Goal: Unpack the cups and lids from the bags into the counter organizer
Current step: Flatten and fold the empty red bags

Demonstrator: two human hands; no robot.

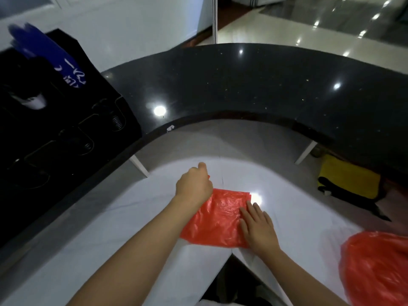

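So the flat red bag (pixel 217 219) was lying on the white lower counter (pixel 298 195), pretty much in the middle of it and close to the near edge where the surface has that notch. It looked empty and folded into a rough rectangle. The right hand (pixel 258 228) was lying flat on the bag's right side, fingers straight and spread a little, pressing it down. The left hand (pixel 194 186) sat at the bag's far left corner with its fingers curled under, seemingly pinching the plastic there, though the fingertips themselves were hidden behind the knuckles, so I couldn't swear to what exactly it had hold of.

Off at the near right corner of the white counter there was a second red bag (pixel 375 268), this one bulging and crinkled, partly cut off by the frame. Couldn't see what was in it.

The black organizer (pixel 66 120) stood on the left end of the curved black countertop (pixel 242 85) that wraps around the far side of the white one. A blue stack of cups (pixel 47 51) with white writing stuck out of its top at a tilt, a bit blurred. A white cup (pixel 33 102) showed lower down in one of its slots.

Under the right end of the black countertop sat a yellow and black bag (pixel 348 180).
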